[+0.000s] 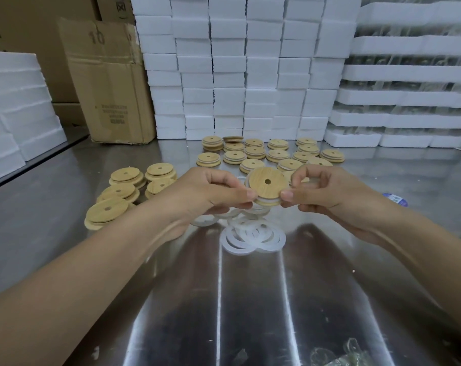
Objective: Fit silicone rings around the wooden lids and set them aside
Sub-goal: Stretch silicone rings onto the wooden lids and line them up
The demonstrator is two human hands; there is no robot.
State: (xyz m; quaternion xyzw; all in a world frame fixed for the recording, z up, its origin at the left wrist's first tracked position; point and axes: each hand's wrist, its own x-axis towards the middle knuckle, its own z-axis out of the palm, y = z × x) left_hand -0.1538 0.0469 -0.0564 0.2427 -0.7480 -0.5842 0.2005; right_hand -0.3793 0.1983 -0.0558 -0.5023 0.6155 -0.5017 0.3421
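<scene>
Both hands hold one round wooden lid (267,184) with a centre hole above the steel table (250,299). My left hand (211,191) pinches its left edge, my right hand (319,191) its right edge. A white silicone ring (264,202) shows around the lid's rim. Loose silicone rings (253,240) lie heaped on the table just below the hands. Bare wooden lids (118,192) lie piled at the left. Several lids with rings (271,154) lie in rows behind the hands.
White foam blocks (237,70) are stacked along the back, with foam trays (409,96) at the right and more foam (15,107) at the left. A cardboard box (107,83) stands back left. Crumpled clear plastic (343,355) lies at the near edge. A blue object (396,199) sits behind my right wrist.
</scene>
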